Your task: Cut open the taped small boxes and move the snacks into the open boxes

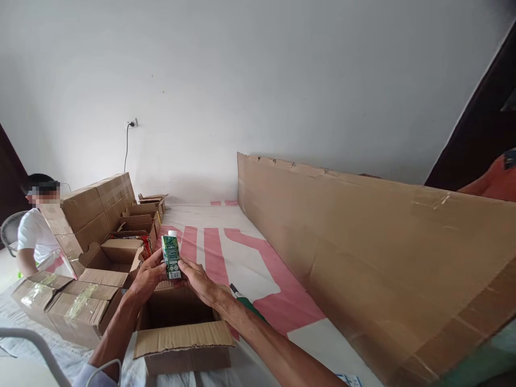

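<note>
A small green drink carton (171, 257) with a white screw cap stands upright between my two hands, its printed back and barcode facing me. My left hand (150, 277) grips its left side, and my right hand (197, 277) holds its lower right edge. Directly below them is an open cardboard box (183, 337) with its front flap folded outward. The inside of that box is dark, and its contents cannot be made out. Under my right forearm lies a partly hidden dark green object (248, 303).
Taped cardboard boxes (80, 309) sit at the left. Behind them runs a row of open boxes (116, 258), beside stacked cartons (92, 207). A long cardboard panel (363, 242) stands along the right. A person in white (38, 231) sits at far left; another person's arm (489, 174) shows at right.
</note>
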Demonstrator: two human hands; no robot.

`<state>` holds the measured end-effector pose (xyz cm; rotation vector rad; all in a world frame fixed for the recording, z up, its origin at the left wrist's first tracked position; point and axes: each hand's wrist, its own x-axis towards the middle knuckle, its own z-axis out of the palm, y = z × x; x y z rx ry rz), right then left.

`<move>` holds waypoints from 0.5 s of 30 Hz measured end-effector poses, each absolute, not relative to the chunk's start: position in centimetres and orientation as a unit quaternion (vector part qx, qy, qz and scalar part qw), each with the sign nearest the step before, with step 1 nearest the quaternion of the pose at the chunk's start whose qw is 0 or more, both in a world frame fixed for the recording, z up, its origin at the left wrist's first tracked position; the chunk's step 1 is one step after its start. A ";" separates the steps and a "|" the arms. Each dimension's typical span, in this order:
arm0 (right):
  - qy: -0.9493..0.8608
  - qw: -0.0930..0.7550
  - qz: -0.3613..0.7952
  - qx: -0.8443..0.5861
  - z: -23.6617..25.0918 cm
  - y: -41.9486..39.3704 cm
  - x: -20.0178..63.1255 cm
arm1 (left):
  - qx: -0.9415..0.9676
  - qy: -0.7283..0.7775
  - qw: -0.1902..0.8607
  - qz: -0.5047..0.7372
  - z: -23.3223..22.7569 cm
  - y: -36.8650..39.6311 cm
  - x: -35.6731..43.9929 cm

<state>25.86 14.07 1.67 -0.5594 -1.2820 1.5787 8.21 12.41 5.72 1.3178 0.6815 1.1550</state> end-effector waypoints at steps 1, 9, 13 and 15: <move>-0.530 0.492 0.651 -0.232 1.7 14.1 25.8 | 0.565 0.295 0.590 0.496 5.6 12.4 8.2; -0.546 0.488 0.637 -0.238 1.9 13.9 26.0 | 0.561 0.299 0.590 0.498 5.5 12.4 8.1; -0.544 0.487 0.639 -0.244 1.8 14.0 25.8 | 0.564 0.296 0.591 0.495 5.6 12.3 8.1; -0.546 0.481 0.641 -0.245 1.7 14.1 25.8 | 0.563 0.296 0.591 0.496 5.8 12.2 8.2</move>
